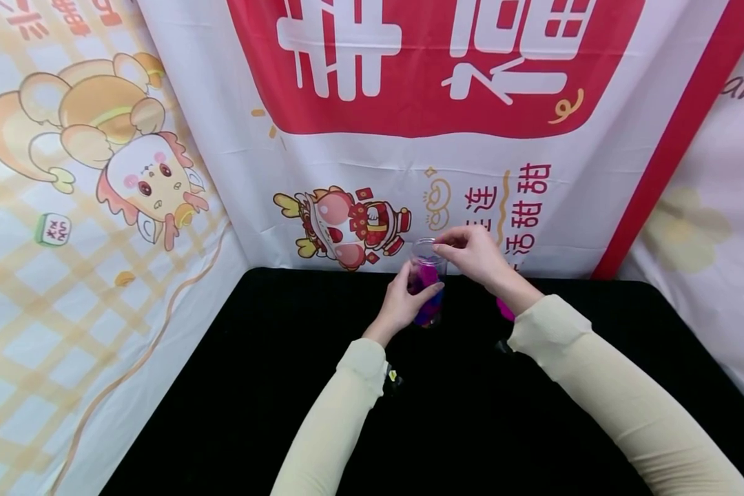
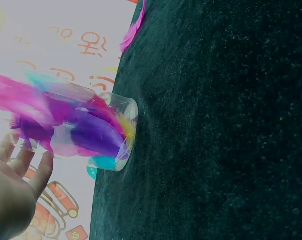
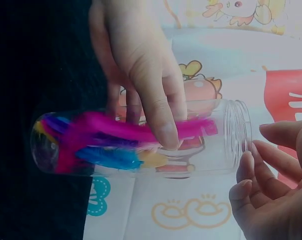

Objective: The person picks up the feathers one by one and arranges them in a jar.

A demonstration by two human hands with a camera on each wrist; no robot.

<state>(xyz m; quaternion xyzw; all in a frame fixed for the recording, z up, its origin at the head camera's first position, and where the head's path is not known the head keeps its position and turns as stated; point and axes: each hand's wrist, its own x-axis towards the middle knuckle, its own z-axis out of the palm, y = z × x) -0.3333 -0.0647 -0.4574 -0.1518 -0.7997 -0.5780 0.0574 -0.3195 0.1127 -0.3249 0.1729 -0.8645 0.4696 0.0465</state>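
Note:
A clear plastic jar (image 1: 430,313) stands near the table's back edge, with bright feathers (image 3: 110,157) inside in pink, purple, blue and yellow. My left hand (image 1: 399,303) grips its side; in the right wrist view the left thumb lies along the wall. No lid covers the mouth. At the jar's rim is my right hand (image 1: 474,258), its fingers bent loosely. In the right wrist view the right hand (image 3: 281,185) has thumb and fingers apart beside the rim, and nothing shows between them. Some fingertips seem to touch the rim.
On the black table (image 1: 347,427), a pink feather (image 1: 505,309) lies to the right, partly behind my right forearm. Printed cloth (image 1: 359,158) hangs right behind the table's back edge, and another patterned cloth (image 1: 99,275) hangs at the left.

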